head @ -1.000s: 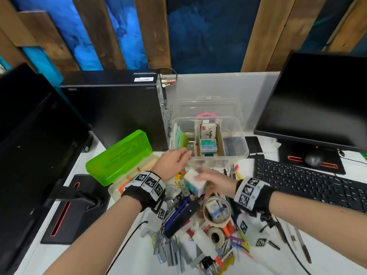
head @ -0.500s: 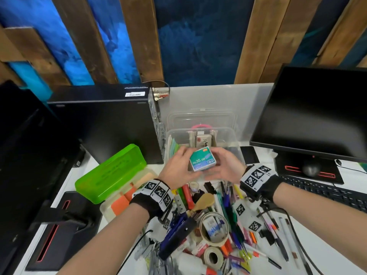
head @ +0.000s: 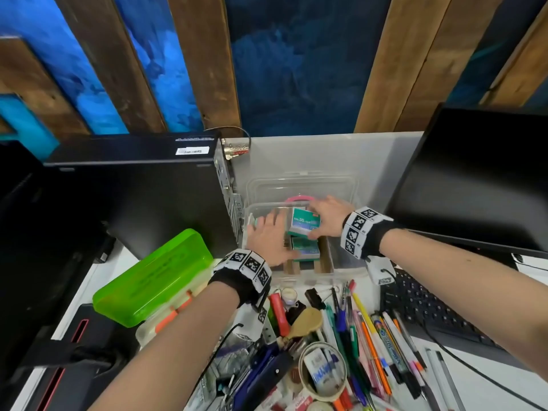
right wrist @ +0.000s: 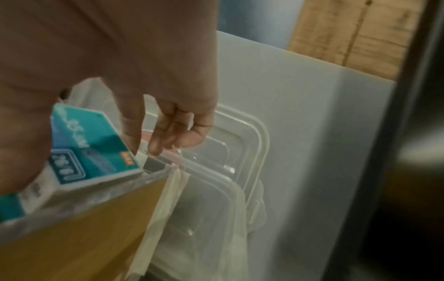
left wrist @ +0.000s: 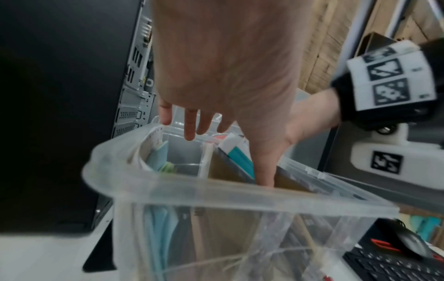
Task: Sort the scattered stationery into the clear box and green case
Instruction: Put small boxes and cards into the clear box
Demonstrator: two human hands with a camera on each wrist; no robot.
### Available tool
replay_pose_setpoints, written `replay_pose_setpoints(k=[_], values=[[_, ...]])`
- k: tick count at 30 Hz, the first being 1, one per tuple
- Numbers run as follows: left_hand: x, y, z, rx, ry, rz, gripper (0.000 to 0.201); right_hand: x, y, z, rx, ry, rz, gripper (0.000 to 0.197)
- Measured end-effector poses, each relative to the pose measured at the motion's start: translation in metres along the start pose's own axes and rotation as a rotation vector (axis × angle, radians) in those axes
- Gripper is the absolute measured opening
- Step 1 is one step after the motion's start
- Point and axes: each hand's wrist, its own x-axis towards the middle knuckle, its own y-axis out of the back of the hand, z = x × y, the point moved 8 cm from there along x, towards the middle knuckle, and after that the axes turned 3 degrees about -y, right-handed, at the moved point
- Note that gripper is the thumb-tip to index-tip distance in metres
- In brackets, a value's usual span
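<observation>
**A:** Where is the staple box [head: 304,223] right now?

**B:** In the middle of the head view, over the centre compartment of the clear box [head: 347,269]. Your right hand [head: 327,216] pinches it, thumb on the near side and fingers [right wrist: 153,140] curled at its far edge. It hangs tilted just above a second teal box [head: 305,247] already lying in that compartment, between the brown dividers [head: 323,258].

**A:** And your left hand [head: 268,238]?

**B:** It holds nothing. The fingers [left wrist: 191,123] are straight and spread above the left compartment, the thumb reaching down beside the teal box. I judge it is steadying or guiding.

**A:** How far along are you?

**B:** Early, I would say. The clear box holds some paper pads on its left, the teal box and a pink ring [head: 299,199] at the back. The green case [head: 154,277], at lower left, stands open with a few orange pieces in its tray. Still on the table at the bottom of the frame lies a thick pile: pens [head: 367,336], a tape roll [head: 321,370], a binder clip [head: 314,296] and a dark blue stapler [head: 264,372]. Most of the sorting is left.
</observation>
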Motion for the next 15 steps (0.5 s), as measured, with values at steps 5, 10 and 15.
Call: replay_pose_setpoints(k=[5,10,15], values=[[-0.006,-0.018,-0.004,0.156,-0.003,-0.035,0.107,0.021,-0.007,-0.009,-0.288,0.017,-0.146,0.06],[-0.008,-0.016,-0.001,0.137,-0.028,-0.035,0.103,0.033,-0.021,-0.01,-0.43,-0.007,-0.29,0.053],[-0.009,-0.014,-0.003,0.158,-0.015,-0.044,0.102,0.044,-0.049,-0.017,-0.55,0.038,-0.264,0.046]])
